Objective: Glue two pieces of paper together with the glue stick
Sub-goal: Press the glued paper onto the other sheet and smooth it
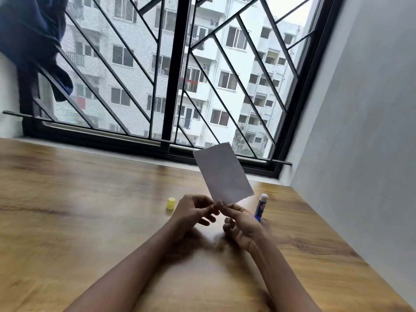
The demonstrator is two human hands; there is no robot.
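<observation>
Under a wide barred window (171,70) that looks out on pale apartment blocks, a wooden desk (67,210) runs from the near edge to the sill, with a plain grey wall (364,122) at right and dark blue cloth (29,41) hanging at far left. Above the desk's middle, the left hand (193,210) and right hand (242,226) meet, each grip pinching the lower corner of a white paper (222,173) raised and tilted. An uncapped glue stick (261,207) stands just right of the right hand; its yellow cap (171,203) sits left of the hands.
</observation>
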